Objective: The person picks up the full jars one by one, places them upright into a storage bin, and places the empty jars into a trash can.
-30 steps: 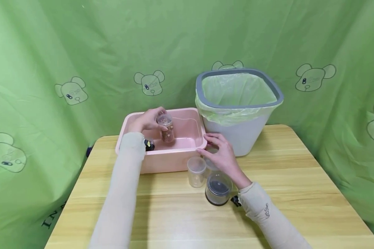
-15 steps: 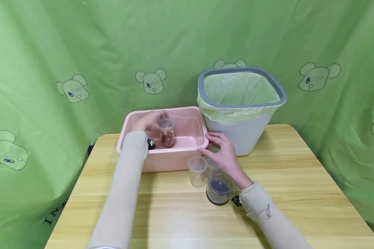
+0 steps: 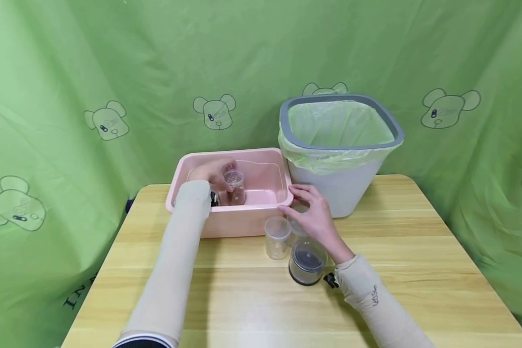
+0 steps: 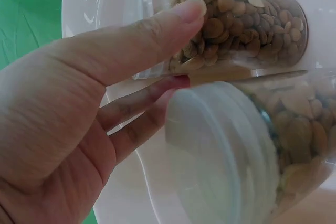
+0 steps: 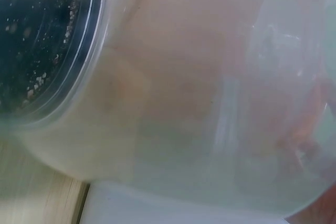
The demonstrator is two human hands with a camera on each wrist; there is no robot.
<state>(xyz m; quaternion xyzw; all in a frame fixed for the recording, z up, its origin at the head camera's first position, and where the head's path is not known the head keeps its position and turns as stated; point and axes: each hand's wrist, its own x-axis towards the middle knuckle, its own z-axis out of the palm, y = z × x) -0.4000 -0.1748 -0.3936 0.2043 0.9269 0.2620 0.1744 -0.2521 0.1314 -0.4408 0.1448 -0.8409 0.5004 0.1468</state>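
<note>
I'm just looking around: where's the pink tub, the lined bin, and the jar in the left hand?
Tub (image 3: 239,224): head view, on its pink front wall.
Bin (image 3: 349,188): head view, on its white side, below the liner.
Jar (image 4: 252,27): left wrist view, on its clear side, over the brown contents.

Left wrist view: nearer jar (image 4: 254,153) blurred, base cut off.
</note>
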